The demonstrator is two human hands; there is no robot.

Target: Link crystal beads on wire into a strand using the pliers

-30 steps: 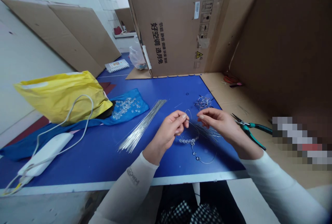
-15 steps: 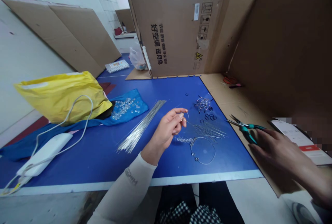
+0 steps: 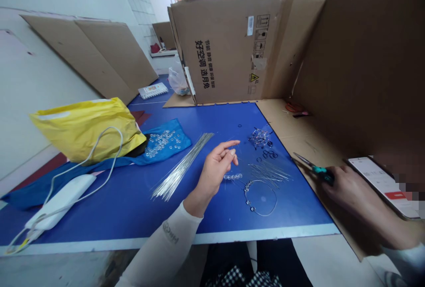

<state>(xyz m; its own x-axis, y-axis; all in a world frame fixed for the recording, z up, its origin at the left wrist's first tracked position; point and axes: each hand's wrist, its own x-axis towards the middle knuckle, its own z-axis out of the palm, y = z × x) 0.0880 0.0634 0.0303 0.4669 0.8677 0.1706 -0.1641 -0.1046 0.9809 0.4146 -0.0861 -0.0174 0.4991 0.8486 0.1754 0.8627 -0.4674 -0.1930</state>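
My left hand is raised over the middle of the blue table, thumb pressed against curled fingers and the index finger stretched forward. A thin wire is pinched there, barely visible now. Just below the hand, a short row of clear beads shows; its attachment is unclear. To the right of it lies a wire loop with several beads on its left side. My right hand is wrapped around long-nose pliers with teal handles, over the cardboard at the right. The jaws look closed, pointing up-left.
A bundle of straight wires and shorter wires lie around my left hand. Beyond are black rings and a beaded wire piece. Loose clear beads rest on blue cloth. A phone is beside my right hand.
The pliers' handles and jaws have gone from spread to closed in my right hand. My left hand stays nearly in place; the wire at its fingertips shows less. The view has tilted up slightly.
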